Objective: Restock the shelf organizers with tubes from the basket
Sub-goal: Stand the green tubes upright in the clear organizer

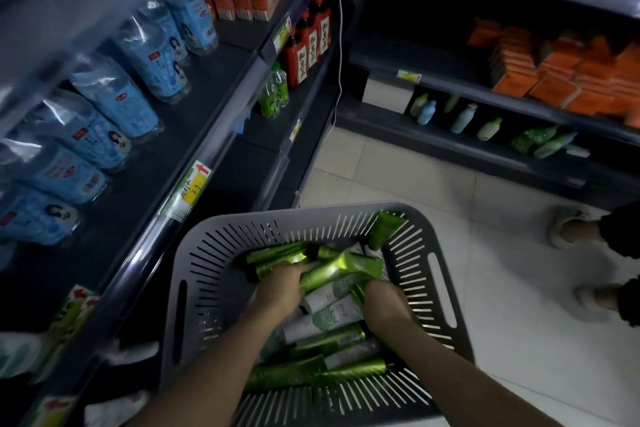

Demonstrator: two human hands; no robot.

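Item: grey slotted plastic basket with side handle slots, standing on the pale tiled floor against the dark shelving unit on the left

Contents: shiny green and white-and-green squeeze tubes, heaped loose and crossing one another; about a dozen show, roughly nine green and four white, with more probably buried

Hands: two, both down in the heap. Left hand has its fingers curled round a green tube near the top of the pile; right hand is pushed in at the right side, fingers hidden, so their grip cannot be told

Handling advice: gather tubes lying parallel, caps one way, so they slot straight into an organizer; lift from the top layer to avoid dragging others out

Shelf organizers: not identifiable here

Other stock: seven or so blue-labelled clear bottles; three red bottles; stacked orange boxes
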